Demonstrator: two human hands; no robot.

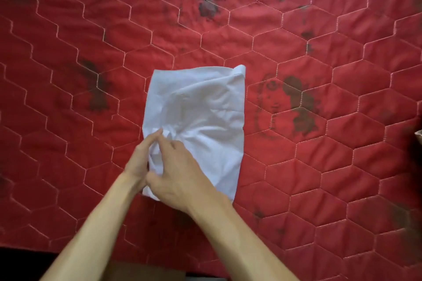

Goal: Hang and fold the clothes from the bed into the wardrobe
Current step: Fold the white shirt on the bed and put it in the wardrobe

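White garment (201,116), folded into a rough upright rectangle, lies flat on the red quilted bedcover (319,166) near the middle of the view, with its near-left corner under both hands. The kind of garment cannot be told, as no collar or sleeve shows plainly. Step in hand, as I judge: folding, about midway. The body is already doubled over, the far-right corner curls up, and the near-left edge is being gathered or tucked. Left hand (140,159) lies along the left edge, fingertips pinching a pucker of cloth. Right hand (182,178) crosses in from the right, fingers curled, thumb and fingers gripping the bunched fabric just beside the left hand. Next move likely calls for smoothing that bunch, then one more fold across into a compact packet. After that, a lift with support underneath so it does not fall open on the way to the wardrobe, which is not in view. Cloth is thin, soft and matte, with creases radiating from the pinch, so it will probably slump rather than hold shape. The bedcover is padded and slightly shiny, with pale stitching in hexagon cells. It carries faded dark prints, including a face-like motif (287,102) just right of the garment.
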